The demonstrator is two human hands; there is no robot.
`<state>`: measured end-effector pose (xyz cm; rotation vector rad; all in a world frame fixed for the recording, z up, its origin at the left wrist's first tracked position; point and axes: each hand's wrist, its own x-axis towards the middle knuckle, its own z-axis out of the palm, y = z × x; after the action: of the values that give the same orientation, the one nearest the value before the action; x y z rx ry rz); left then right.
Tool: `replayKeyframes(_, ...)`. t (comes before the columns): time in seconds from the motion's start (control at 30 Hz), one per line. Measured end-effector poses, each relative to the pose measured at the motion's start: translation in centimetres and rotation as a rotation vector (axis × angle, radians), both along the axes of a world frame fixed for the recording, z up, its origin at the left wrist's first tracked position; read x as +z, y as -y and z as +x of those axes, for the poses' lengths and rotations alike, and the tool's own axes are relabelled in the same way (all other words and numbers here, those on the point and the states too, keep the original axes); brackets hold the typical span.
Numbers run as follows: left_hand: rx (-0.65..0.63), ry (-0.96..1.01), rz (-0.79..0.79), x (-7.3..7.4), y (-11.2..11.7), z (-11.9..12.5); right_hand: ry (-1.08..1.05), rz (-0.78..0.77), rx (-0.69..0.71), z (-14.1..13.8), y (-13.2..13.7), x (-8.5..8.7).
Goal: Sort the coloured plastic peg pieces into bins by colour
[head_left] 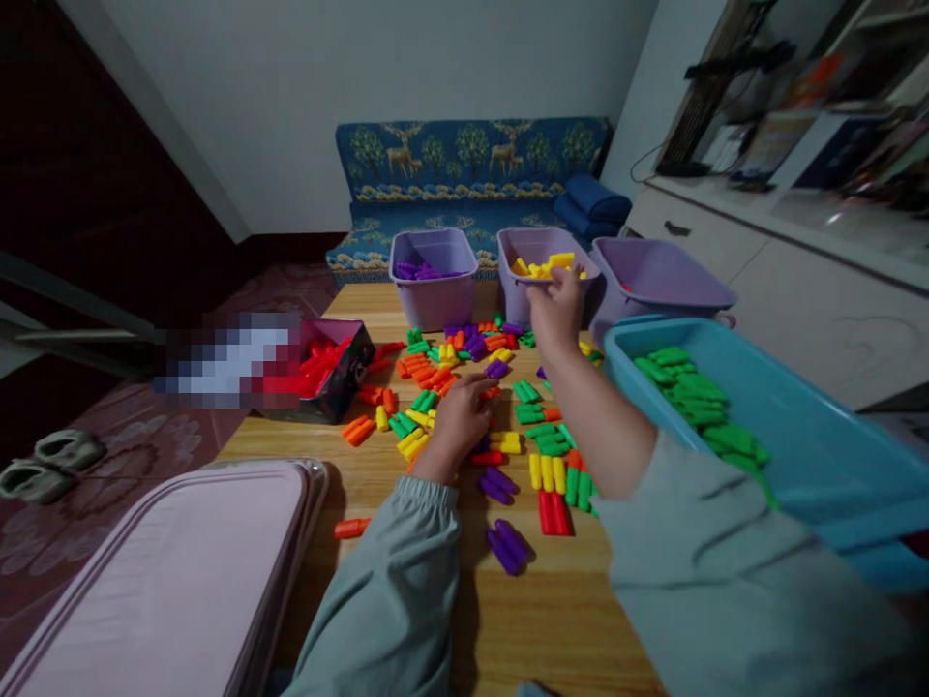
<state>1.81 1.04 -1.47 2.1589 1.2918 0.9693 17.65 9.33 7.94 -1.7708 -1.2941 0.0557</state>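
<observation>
My left hand [459, 423] is low over the scattered pile, its fingers stretched toward the right. Beside its fingertips lie an orange piece [492, 393] and a purple piece [497, 369]. These are short, finger-shaped plastic pieces, many lying side by side in pairs. Farther out, my right hand [557, 308] reaches to the near rim of the middle purple bin [517, 302], thumb and fingers apart. Yellow pieces [537, 269] fill part of that bin, some just past the fingertips. Nearer me are joined yellow pieces [547, 473], red pieces [554, 513] and green pieces [579, 487].
A left purple bin [435, 302] holds purple pieces; a right purple bin [657, 276] shows a bit of red. Green pieces lie in a blue tub [820, 407]. A dark box [341, 387] holds red pieces. Pale lids [189, 571] lie at the left table edge. A patterned sofa [471, 160] stands behind.
</observation>
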Motion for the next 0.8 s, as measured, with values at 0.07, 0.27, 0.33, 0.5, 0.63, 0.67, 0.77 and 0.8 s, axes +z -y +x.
replayKeyframes(0.07,0.000,-0.007,0.009,-0.1,0.0,0.0,0.040,0.036,0.004,-0.7,3.1,-1.9)
replayKeyframes(0.27,-0.002,-0.018,0.023,-0.1,0.0,0.0,0.087,-0.243,-0.127,-0.3,6.0,-5.1)
replayKeyframes(0.33,0.004,-0.005,0.024,-0.1,0.0,0.0,0.090,-0.327,-0.157,0.3,5.0,-5.1)
replayKeyframes(0.5,0.003,-0.009,0.020,0.2,0.2,0.0,0.069,-0.492,-0.268,1.8,2.8,-5.8)
replayKeyframes(0.63,0.005,0.023,0.005,0.4,0.2,0.0,0.135,-0.552,-0.221,2.5,2.9,-6.7)
replayKeyframes(0.67,0.006,0.030,0.002,0.4,0.2,0.0,0.162,-0.540,-0.208,2.4,3.1,-6.8)
replayKeyframes(0.77,0.027,0.067,0.003,0.5,0.2,0.1,0.231,-0.476,-0.215,1.7,4.3,-7.0)
replayKeyframes(0.8,0.037,0.087,0.004,0.5,0.2,0.1,0.244,-0.458,-0.217,1.4,4.8,-7.0)
